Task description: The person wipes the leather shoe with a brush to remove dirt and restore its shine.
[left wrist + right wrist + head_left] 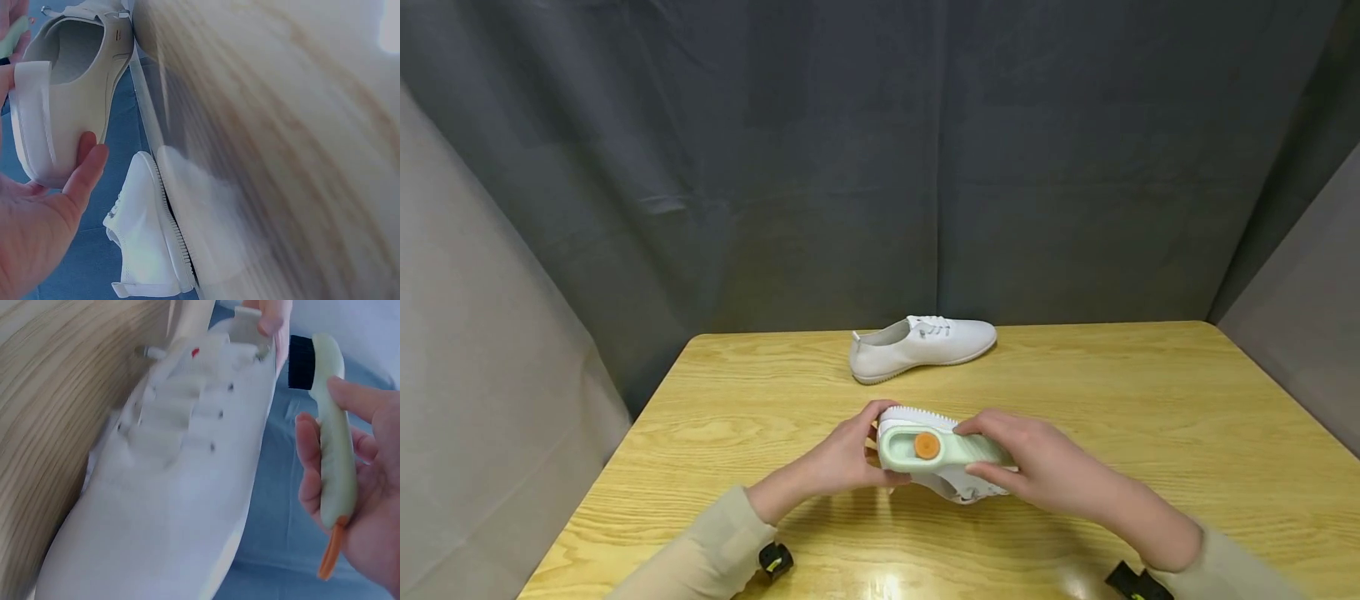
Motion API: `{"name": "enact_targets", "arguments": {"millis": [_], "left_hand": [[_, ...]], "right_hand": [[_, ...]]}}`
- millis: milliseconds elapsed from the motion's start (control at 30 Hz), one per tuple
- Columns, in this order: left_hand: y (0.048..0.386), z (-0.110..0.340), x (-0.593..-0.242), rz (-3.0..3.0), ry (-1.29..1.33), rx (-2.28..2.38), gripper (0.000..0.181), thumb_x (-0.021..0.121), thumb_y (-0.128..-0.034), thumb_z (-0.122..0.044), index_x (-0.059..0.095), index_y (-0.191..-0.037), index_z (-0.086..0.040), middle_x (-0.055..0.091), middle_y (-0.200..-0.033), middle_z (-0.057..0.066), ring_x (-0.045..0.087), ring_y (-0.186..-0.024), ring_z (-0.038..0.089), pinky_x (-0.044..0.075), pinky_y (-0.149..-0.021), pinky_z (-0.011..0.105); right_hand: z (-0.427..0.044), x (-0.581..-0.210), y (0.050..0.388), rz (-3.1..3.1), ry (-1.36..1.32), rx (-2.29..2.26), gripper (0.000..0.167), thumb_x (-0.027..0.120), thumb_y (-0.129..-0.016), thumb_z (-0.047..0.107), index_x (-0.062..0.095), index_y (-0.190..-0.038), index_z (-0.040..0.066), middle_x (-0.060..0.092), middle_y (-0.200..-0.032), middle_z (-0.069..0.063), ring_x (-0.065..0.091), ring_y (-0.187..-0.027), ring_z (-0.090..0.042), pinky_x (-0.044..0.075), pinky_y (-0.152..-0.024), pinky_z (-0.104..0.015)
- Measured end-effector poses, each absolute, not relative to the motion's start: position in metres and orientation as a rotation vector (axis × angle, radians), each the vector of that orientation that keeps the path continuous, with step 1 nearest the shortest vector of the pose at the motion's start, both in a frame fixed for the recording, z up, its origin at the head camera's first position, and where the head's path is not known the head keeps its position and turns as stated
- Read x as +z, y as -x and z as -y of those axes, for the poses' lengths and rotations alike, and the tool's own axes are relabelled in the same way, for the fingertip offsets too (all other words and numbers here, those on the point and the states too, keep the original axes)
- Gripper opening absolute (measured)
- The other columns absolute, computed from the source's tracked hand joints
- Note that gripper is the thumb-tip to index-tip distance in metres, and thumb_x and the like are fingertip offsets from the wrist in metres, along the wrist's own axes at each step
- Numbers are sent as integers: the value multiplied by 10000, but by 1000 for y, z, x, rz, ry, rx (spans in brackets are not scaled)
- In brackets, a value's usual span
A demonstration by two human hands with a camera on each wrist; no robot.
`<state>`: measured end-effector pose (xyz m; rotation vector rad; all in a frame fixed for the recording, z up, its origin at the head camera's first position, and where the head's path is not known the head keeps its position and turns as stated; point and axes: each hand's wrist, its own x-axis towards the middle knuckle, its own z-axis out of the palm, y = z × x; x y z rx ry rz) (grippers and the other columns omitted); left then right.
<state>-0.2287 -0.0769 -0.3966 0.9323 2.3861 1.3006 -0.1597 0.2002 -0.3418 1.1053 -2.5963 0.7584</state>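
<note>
Where the wood-grained counter (1150, 400) ends at its far edge, a dark curtain (827, 167) hangs behind it, and pale panels (482, 350) flank its left and right edges. Near the middle of that far edge, a second white shoe (925, 346) stands on its sole, heel toward the left edge, toe toward the right. In the head view, the brush (985, 452) and the right hand (1037, 454) cover much of the held shoe (955, 483). This shoe is at the near part of the counter, roughly midway between the side edges, tilted with its ridged sole turned toward the far edge. It is white, with laces, metal eyelets, a heel tab and a small red mark by the opening. The left hand (853, 454) grips its heel. The right hand grips the brush: pale green body, round orange piece (927, 446), black bristles (301, 362) facing the shoe's side, orange end loop (333, 550). Bristle contact cannot be told.
</note>
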Motion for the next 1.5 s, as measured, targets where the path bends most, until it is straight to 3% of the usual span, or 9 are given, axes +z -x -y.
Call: {"name": "enact_targets", "arguments": {"millis": [267, 400, 700, 867, 1033, 1267, 1500], "left_hand": [[226, 76, -397, -2466, -1035, 1289, 855, 898, -696, -261, 395, -1384, -192, 572, -1196, -72, 560, -1050, 109, 442, -936, 345], [224, 77, -397, -2395, -1038, 1374, 813, 889, -712, -270, 421, -1375, -222, 590, -1180, -88, 576, -1041, 106, 461, -912, 322], [222, 76, -396, -2344, -936, 1349, 785, 859, -754, -234, 401, -1385, -148, 539, -1153, -4, 573, -942, 164, 522, -814, 257], [221, 77, -398, -2363, -971, 1327, 852, 859, -752, -209, 359, -1441, -220, 529, -1189, 3, 563, -942, 148, 527, -802, 259], [223, 76, -399, -2368, -992, 1322, 930, 862, -730, -105, 318, -1481, -181, 508, -1232, 55, 551, -1004, 173, 525, -811, 260], [223, 73, -401, -2539, -1024, 1073, 1025, 898, -690, -262, 290, -1503, -115, 490, -1341, 65, 477, -1206, 218, 394, -1013, 407], [222, 78, -401, -2547, -1064, 981, 952, 837, -741, -305, 275, -1494, -151, 485, -1325, 34, 495, -1115, 159, 449, -898, 306]], "right_hand": [[-182, -341, 165, 2557, -1123, 628, 294, 744, -871, 245, 625, -1122, 148, 635, -995, 60, 551, -738, -18, 484, -597, -238], [-175, -340, 167, 2535, -1105, 559, 290, 754, -862, 230, 635, -1108, 134, 611, -943, 65, 479, -632, 3, 421, -524, -192], [-183, -337, 170, 2533, -827, 630, 332, 789, -826, 171, 641, -1117, 109, 648, -1005, 31, 582, -749, -80, 492, -607, -283], [-192, -342, 162, 2479, -989, 652, 322, 799, -808, 191, 651, -1087, 129, 644, -960, 74, 572, -763, -37, 494, -611, -258], [-192, -348, 154, 2526, -1077, 607, 324, 797, -812, 226, 635, -1082, 148, 637, -953, 85, 582, -781, -30, 498, -615, -274], [-191, -352, 156, 2588, -1065, 612, 305, 779, -834, 231, 635, -1089, 147, 633, -961, 87, 535, -730, -13, 471, -592, -247], [-204, -351, 164, 2644, -802, 541, 339, 768, -847, 215, 628, -1141, 121, 679, -1028, 5, 640, -813, -122, 514, -628, -321]]}}
